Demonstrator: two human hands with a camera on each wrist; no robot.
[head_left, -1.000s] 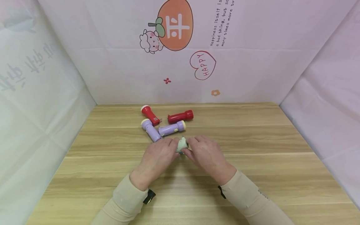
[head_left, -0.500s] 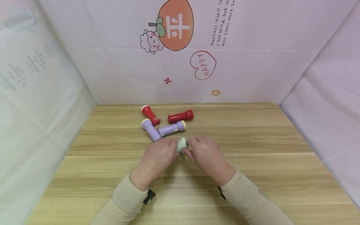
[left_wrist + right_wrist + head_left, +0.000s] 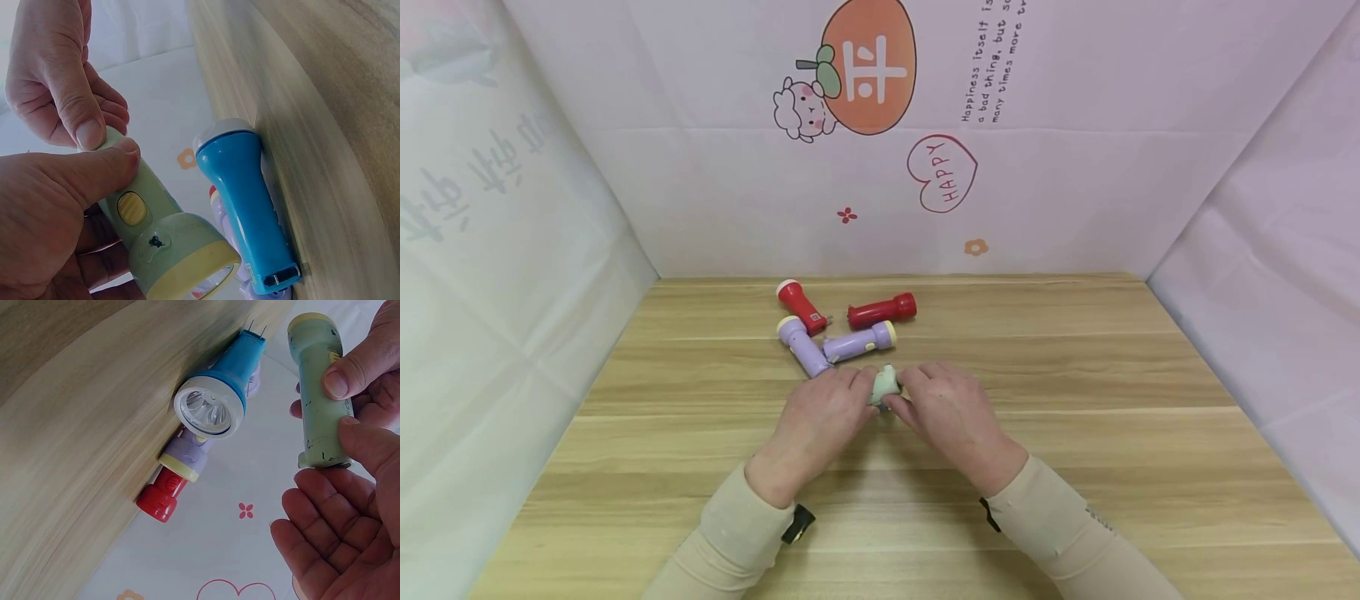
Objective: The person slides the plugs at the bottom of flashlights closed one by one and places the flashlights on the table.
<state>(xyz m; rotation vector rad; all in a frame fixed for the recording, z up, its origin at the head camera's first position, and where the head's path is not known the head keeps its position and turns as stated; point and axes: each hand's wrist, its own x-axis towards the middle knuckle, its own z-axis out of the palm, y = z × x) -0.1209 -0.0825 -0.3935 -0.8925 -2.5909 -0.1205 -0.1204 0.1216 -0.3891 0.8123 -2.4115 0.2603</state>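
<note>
Held up over the table is a pale green flashlight (image 3: 156, 212) with a yellow switch and a yellow rim. My left hand (image 3: 820, 421) grips its body, the thumb near the switch in the left wrist view. At the tail end, my right hand (image 3: 958, 421) pinches the flashlight, its thumb on the side and fingers at the base in the right wrist view. Below both hands a blue flashlight (image 3: 234, 365) with a white rim lies on the table, its two metal prongs sticking out; in the head view it is almost wholly hidden.
Two purple flashlights (image 3: 855, 343) with pale yellow rims lie just beyond my hands. Behind them are a red flashlight (image 3: 801, 308) with a white rim and a darker red flashlight (image 3: 882, 311). The wooden table (image 3: 1075, 350) ends at a printed white cloth (image 3: 1045, 200).
</note>
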